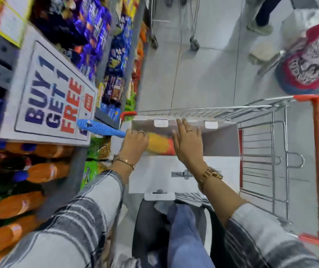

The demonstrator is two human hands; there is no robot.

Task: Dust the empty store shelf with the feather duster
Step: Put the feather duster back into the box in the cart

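**Duster held at cart, shelf signage legible**

Legible writing: a white sign (48,95) at the left centre of the frame reads "BUY 1 GET 1 FREE", the first words in dark blue, "FREE" in red. A small red tag beside that word is too blurred to read. Labels on the purple and blue snack packs (94,29) at the upper left are smeared and unreadable, as are those on the orange bottles (38,171) at the lower left.

The left hand (134,142), at the centre of the frame, is closed around the feather duster (104,128). Its blue ribbed handle projects left toward the sign; the yellow and orange feathers show between the two hands, blurred. The right hand (188,140) lies flat with fingers pressed together and extended, resting on a grey panel (218,140) inside the shopping cart (317,161). It grips nothing visible. Both hands wear rings; the left wrist carries a bangle, the right wrist a gold watch.

The cart, with orange handle and corner guards, fills the centre right. A white board (154,175) lies below the grey panel.

Another person (309,60) in a red printed top is cut off at the upper right edge. A second cart's wheels (194,45) show at the top. The whole frame is motion-blurred.
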